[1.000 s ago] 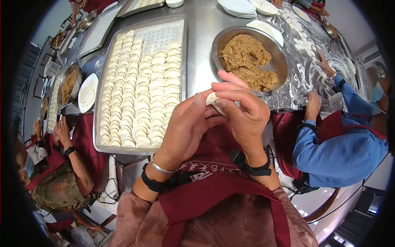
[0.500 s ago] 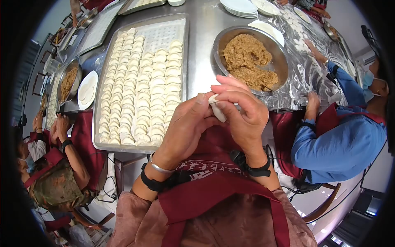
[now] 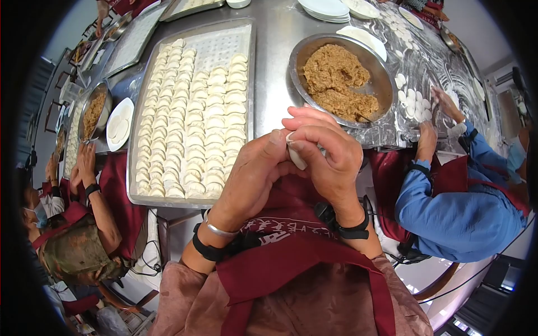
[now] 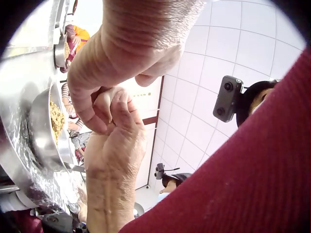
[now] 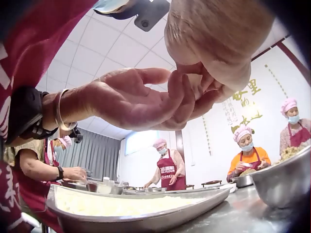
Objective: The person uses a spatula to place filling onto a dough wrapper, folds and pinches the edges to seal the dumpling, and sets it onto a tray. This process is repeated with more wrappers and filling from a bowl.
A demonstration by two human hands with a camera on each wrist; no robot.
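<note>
Both hands meet over the apron and pinch one pale dumpling (image 3: 297,157) between them. The left hand (image 3: 252,168), with a metal bangle at its wrist, grips from the left with its thumb at the top edge. From the right, the right hand (image 3: 336,159) squeezes the dough between thumb and curled index finger, other fingers spread above. In the left wrist view, the folded dumpling (image 4: 103,106) shows between the fingertips of the left hand (image 4: 116,53) and right hand (image 4: 116,141). Fingers cover most of it in the right wrist view.
A large metal tray (image 3: 252,73) with rows of dumplings lies left. The steel bowl (image 3: 295,70) of brown filling stands just beyond the hands. Round wrappers (image 3: 412,106) lie on the floured table at right, beside a blue-sleeved person (image 3: 454,213). White plates (image 3: 322,8) are stacked behind.
The dumpling has turned between the fingers, its free end lower and the hands closed tighter around it. At the right, the neighbour's far hand has drawn back, exposing a group of wrappers.
</note>
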